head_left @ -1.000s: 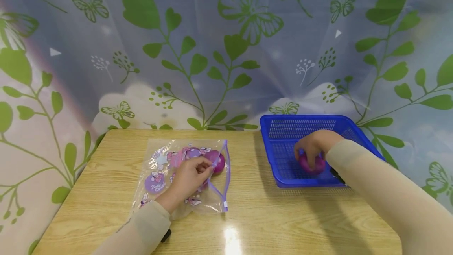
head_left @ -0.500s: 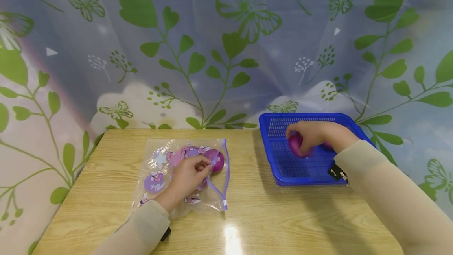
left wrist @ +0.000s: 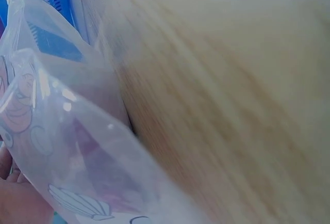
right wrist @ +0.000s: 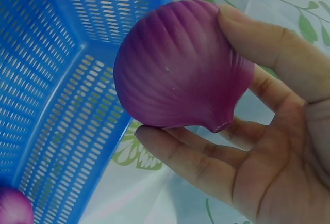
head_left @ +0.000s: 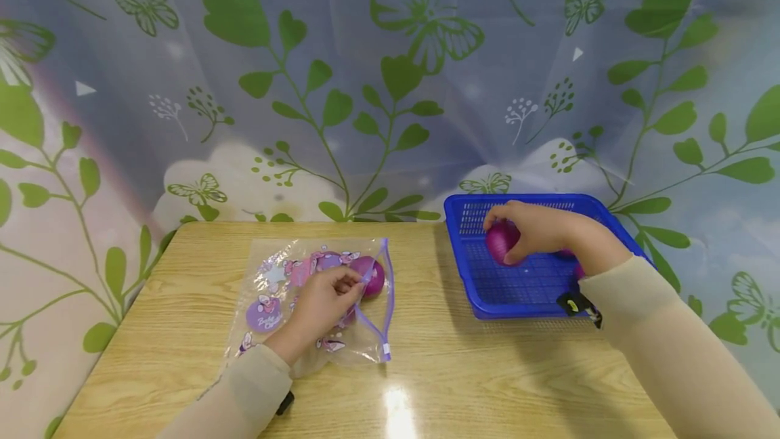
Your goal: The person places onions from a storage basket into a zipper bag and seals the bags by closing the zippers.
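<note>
My right hand [head_left: 542,227] holds a purple onion [right wrist: 178,66] between thumb and fingers, over the blue basket [head_left: 469,293]. The right wrist view shows its ridged skin and short stub end. My left hand [head_left: 323,303] pinches the upper edge of a clear zip bag [head_left: 374,351] at its purple zip opening, which gapes toward the basket. Inside the bag, a purple onion [head_left: 375,283] lies near the mouth, with more purple partly covered by the hand and the printed cartoons. The left wrist view has the raised plastic [left wrist: 93,146] across it, with only part of the hand visible.
Behind my right wrist, more onions [head_left: 565,252] lie in the basket, partly hidden. The wooden table [head_left: 426,378] runs between bag and basket. A patterned cloth [head_left: 341,53] with leaves and butterflies hangs along the back edge.
My right hand has lifted the onion from the basket floor and moved it up and to the left. The left hand has kept its pinch on the bag, nearly still.
</note>
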A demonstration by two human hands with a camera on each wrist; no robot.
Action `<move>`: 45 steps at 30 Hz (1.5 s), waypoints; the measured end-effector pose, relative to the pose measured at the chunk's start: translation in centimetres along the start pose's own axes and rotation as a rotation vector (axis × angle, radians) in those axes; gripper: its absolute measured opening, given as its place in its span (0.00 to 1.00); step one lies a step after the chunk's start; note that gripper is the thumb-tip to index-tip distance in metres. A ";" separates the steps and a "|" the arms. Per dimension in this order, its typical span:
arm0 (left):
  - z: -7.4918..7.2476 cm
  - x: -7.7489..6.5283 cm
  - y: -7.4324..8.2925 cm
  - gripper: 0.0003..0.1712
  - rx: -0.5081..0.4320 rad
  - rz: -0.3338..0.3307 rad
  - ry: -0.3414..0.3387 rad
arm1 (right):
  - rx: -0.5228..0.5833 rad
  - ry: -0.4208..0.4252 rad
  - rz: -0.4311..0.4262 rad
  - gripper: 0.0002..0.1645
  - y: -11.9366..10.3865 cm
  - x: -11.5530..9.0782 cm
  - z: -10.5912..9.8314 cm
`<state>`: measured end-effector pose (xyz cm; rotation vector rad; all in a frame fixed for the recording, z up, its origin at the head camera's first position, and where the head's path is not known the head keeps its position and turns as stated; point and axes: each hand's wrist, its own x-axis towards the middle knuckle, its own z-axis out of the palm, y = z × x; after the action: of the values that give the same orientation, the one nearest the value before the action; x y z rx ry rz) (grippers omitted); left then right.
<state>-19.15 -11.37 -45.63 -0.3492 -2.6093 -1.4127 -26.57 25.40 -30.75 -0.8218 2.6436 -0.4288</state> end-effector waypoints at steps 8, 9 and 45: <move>0.1 -0.1 -0.2 0.04 -0.004 0.015 0.006 | 0.016 0.090 -0.015 0.31 -1.2 -1.2 0.8; 0.2 -0.1 -0.2 0.03 -0.004 0.014 0.007 | 0.016 0.105 -0.028 0.31 -1.4 -1.3 0.9; 0.5 0.1 -0.3 0.04 0.007 0.040 0.021 | 0.418 0.463 -0.231 0.35 -6.6 0.5 10.7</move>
<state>-19.34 -11.07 -46.11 -0.3816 -2.5750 -1.3861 -19.46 17.90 -37.92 -0.9789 2.6977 -1.3218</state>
